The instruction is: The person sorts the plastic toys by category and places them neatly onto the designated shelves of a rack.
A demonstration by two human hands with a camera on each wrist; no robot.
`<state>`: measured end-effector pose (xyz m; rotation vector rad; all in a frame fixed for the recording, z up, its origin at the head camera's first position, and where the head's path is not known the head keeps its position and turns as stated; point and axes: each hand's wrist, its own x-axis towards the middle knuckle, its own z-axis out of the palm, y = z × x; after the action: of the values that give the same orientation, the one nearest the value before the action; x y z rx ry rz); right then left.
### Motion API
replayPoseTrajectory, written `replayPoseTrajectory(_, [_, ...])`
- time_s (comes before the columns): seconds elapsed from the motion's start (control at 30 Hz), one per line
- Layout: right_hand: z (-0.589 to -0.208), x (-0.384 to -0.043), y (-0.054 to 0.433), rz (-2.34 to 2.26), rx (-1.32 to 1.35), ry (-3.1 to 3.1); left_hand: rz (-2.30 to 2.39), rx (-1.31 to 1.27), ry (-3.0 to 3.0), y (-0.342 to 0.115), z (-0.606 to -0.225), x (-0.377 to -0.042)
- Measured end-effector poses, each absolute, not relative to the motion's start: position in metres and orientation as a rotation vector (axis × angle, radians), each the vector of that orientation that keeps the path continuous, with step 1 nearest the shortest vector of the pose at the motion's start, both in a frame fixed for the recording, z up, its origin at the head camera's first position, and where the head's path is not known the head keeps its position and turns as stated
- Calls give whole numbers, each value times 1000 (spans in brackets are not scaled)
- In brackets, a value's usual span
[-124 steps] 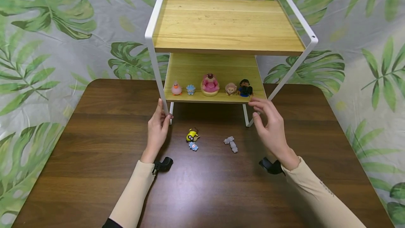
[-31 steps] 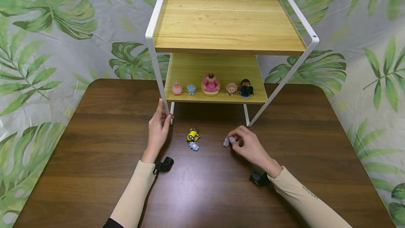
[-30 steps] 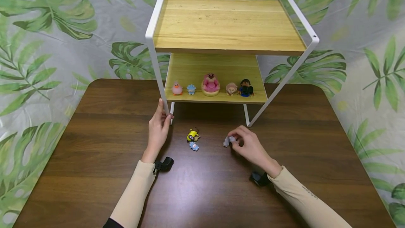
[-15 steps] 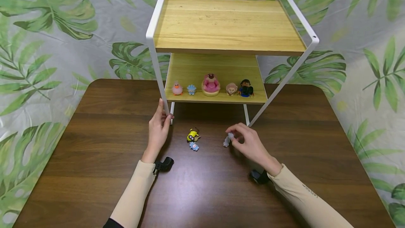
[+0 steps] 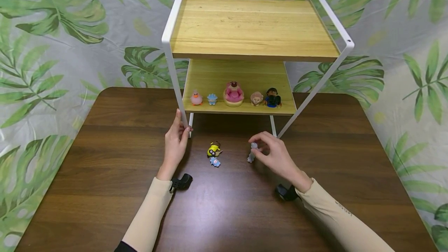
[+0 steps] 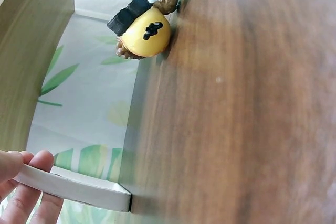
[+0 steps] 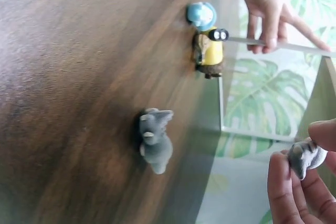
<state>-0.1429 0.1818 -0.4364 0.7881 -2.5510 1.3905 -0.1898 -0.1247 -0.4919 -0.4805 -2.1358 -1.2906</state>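
Observation:
My left hand (image 5: 175, 141) grips the white metal frame (image 6: 89, 190) of a small two-tier shelf at its front left leg, thumb on one side and fingers on the other. Between thumb and fingertips my right hand (image 5: 278, 158) pinches a small grey animal figurine (image 7: 306, 156), held up off the table in the right wrist view. A second grey animal figurine (image 7: 155, 140) lies on the table just below it. Left of these, a yellow figurine with black goggles (image 5: 213, 149) lies beside a light blue one (image 5: 215, 161).
On the lower shelf board (image 5: 238, 69) stand a pink bird (image 5: 196, 98), a blue figurine (image 5: 212, 99), a pink bear (image 5: 233, 94), a beige figurine (image 5: 256, 98) and a dark-haired figurine in blue (image 5: 272, 97). The upper board (image 5: 252, 26) overhangs them. Brown table (image 5: 115, 158) beneath.
My right hand has come down from beside the shelf's right end to the grey figurines, taken one and moved it slightly up and left. The left hand stays on the frame.

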Motion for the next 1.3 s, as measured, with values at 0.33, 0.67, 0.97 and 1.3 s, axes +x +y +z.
replayPoseTrajectory(0.33, [-421,-143,177,1371,808,-2460,-1277,-478,-2141,-125,-492,-190])
replayPoseTrajectory(0.67, [-376,-130,165,1365,818,-2466,-1298,-476,-2138,-125,-492,-189])
replayPoseTrajectory(0.97, [-371,-134,164,1367,845,-2418,-1286,-483,-2123,-124,-492,-190])
replayPoseTrajectory(1.3, [-389,-149,170,1445,922,-2316,-1281,-479,-2138,-125,-492,-189])
